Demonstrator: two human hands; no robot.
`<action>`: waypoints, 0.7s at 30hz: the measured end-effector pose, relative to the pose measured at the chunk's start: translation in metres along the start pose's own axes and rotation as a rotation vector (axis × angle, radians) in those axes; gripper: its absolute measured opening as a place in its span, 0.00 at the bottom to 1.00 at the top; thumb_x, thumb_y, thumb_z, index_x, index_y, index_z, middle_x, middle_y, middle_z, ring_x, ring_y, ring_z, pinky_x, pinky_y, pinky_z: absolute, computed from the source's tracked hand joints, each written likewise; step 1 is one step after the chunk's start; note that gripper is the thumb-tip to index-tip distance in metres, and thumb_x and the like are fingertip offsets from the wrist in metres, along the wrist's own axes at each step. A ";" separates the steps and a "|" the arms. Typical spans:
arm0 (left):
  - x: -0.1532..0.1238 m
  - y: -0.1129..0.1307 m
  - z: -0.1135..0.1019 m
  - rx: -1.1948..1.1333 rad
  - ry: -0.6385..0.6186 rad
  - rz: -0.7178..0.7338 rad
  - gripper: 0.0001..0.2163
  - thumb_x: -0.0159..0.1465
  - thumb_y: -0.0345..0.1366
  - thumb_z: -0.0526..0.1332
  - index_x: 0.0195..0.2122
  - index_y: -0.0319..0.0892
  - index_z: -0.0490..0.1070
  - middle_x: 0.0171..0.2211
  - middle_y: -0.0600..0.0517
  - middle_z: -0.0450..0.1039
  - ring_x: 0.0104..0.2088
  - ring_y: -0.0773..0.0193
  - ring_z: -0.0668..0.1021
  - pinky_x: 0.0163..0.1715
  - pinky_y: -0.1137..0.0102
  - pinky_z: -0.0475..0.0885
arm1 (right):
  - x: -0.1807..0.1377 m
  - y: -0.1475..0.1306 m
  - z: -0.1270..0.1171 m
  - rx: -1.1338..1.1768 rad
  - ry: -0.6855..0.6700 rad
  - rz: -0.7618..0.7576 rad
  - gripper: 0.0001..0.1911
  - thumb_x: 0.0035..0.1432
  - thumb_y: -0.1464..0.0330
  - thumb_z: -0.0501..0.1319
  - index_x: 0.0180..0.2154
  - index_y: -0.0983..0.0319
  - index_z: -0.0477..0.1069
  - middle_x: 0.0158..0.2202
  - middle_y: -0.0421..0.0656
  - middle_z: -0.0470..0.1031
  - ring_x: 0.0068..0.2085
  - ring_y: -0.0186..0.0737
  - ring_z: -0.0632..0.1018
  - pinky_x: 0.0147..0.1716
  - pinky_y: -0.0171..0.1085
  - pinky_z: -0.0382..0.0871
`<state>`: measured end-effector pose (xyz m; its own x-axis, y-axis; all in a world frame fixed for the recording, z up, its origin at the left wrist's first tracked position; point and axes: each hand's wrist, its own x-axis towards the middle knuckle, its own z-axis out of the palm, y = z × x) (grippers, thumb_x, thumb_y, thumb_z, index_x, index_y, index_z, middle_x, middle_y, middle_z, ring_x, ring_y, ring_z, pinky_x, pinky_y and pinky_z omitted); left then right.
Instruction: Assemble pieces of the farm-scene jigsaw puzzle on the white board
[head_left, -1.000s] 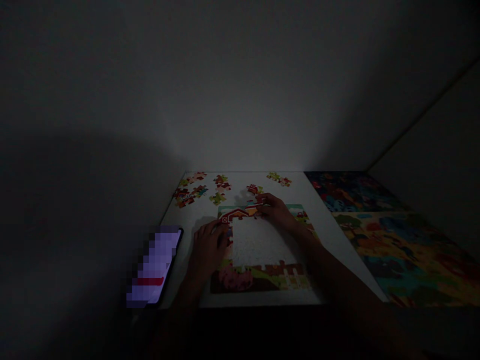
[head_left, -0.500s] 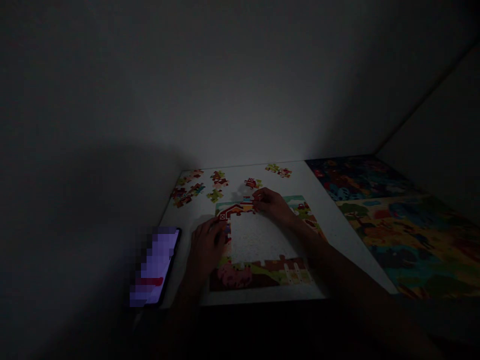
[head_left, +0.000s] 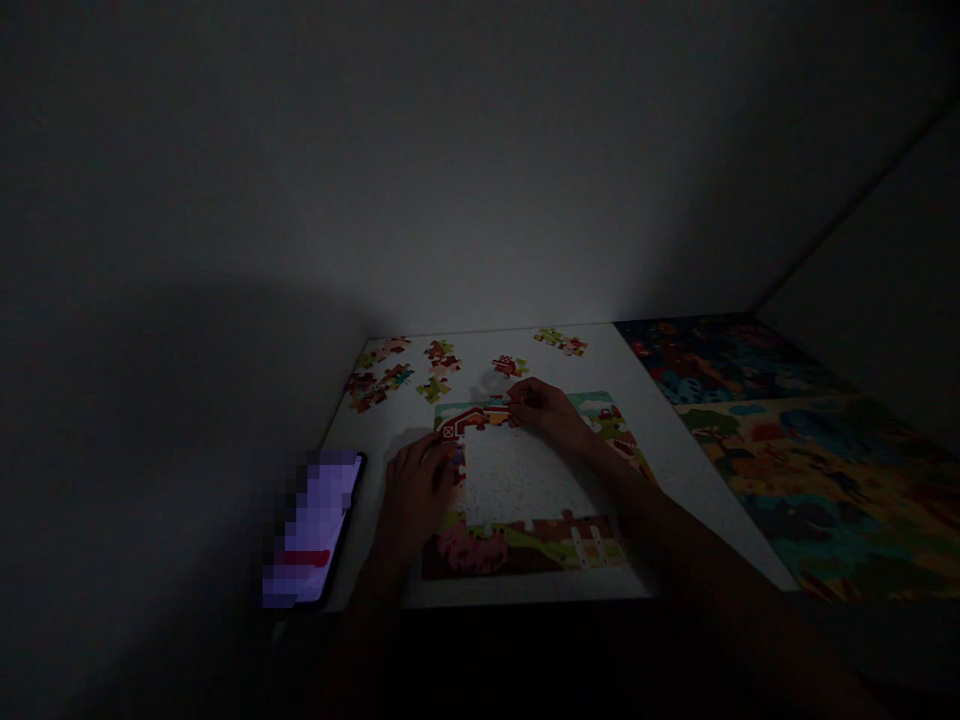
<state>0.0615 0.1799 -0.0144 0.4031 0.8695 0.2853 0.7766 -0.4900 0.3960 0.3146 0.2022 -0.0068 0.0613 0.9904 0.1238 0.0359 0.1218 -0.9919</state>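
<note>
A partly joined jigsaw puzzle (head_left: 525, 545) lies on a white table, its border forming a ring around a bare middle. My left hand (head_left: 420, 485) rests flat on the left side of that border, fingers stretched towards the red barn roof corner. At the top edge, my right hand (head_left: 551, 418) has thumb and fingertips pinched together at a puzzle piece (head_left: 496, 408) with red and blue on it, beside the barn picture. The fingers and the dim light hide part of that piece. Just beyond the right hand lies a loose red and green puzzle piece (head_left: 510, 366).
Several loose puzzle pieces (head_left: 390, 377) lie at the back left, and more pieces (head_left: 561, 341) at the back. A lit phone (head_left: 319, 530) is by the left edge. Two finished picture puzzles (head_left: 697, 360) cover the right side. A wall (head_left: 487, 200) rises behind the table.
The whole view has shifted slightly. Both hands stay in almost the same places on the puzzle border, with the right fingertips still pinched at the top edge.
</note>
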 end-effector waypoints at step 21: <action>-0.001 0.002 -0.001 -0.003 0.005 0.001 0.14 0.66 0.32 0.55 0.51 0.49 0.74 0.56 0.49 0.70 0.55 0.53 0.71 0.56 0.53 0.65 | -0.006 -0.001 0.005 -0.042 -0.131 0.004 0.14 0.49 0.65 0.65 0.39 0.61 0.72 0.27 0.38 0.74 0.28 0.35 0.75 0.33 0.37 0.69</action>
<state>0.0620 0.1783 -0.0130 0.4014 0.8686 0.2904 0.7749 -0.4912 0.3979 0.3097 0.1969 -0.0066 -0.0691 0.9913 0.1120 0.0778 0.1173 -0.9900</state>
